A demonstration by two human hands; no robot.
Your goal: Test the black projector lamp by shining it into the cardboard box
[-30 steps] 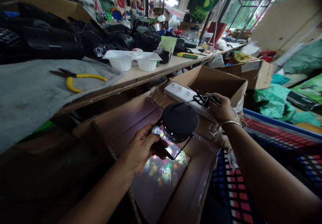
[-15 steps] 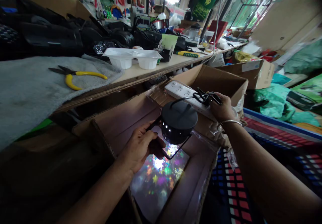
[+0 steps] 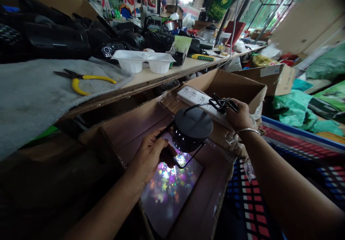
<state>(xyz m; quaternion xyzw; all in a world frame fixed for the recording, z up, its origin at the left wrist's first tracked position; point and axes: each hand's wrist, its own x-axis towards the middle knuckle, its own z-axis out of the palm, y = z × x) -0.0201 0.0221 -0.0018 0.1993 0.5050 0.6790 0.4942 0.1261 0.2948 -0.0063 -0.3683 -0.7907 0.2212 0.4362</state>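
A round black projector light [image 3: 193, 128] hangs lit over an opened cardboard box [image 3: 212, 182], its face turned down. My left hand [image 3: 152, 150] is closed around its bracket on the left side. Coloured specks and a bright spot fall on a pale sheet [image 3: 164, 204] inside the box. My right hand [image 3: 239, 114] pinches the bundled black cord [image 3: 222, 103] that runs from the light's back. It is beside a white power strip [image 3: 192, 94] lying on the box's far edge; whether a plug sits in it is hidden by the hand and cord.
Yellow-handled pliers [image 3: 81, 81] rest on a grey cloth [image 3: 29, 96] on the bench at left. A white plastic tray [image 3: 142, 60] stands by the bench edge. Another carton [image 3: 239, 85] lies behind the power strip. A red and blue plastic crate [image 3: 253, 204] is at right.
The projected coloured pattern on the sheet has shifted, and its bright spot looks different. Both hands hold the light and cord almost as before; the view has moved very slightly.
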